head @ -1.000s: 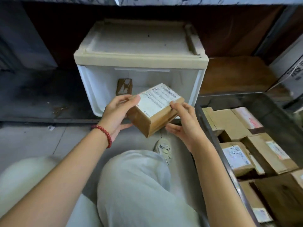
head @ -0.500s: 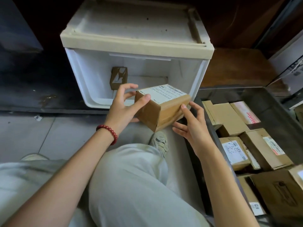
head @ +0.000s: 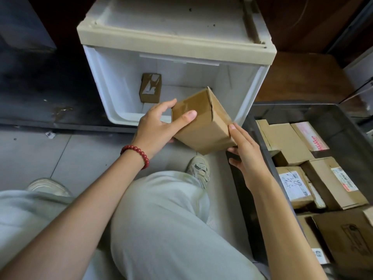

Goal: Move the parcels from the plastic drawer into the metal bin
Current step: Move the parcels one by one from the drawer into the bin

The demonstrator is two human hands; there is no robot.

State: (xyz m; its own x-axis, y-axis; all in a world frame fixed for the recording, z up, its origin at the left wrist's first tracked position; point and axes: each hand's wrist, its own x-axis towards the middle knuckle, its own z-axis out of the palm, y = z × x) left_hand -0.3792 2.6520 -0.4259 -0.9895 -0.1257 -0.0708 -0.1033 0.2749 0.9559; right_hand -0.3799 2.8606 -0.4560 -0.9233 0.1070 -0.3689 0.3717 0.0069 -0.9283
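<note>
Left hand [head: 156,128] clamps box [head: 201,128] w/ thumb + fingers; right hand [head: 247,152], fingers straight, steadies it, prob. for bin [head: 333,116] at right.

Head cam, wide-angle, faces fwd/down, close over plastic drawer [head: 113,87] & metal bin [head: 333,116].

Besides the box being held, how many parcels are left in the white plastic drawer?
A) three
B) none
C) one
C: one small cardboard parcel stands at the back of the plastic drawer; the left hand grips the held box in front, the right hand touching it.
</note>
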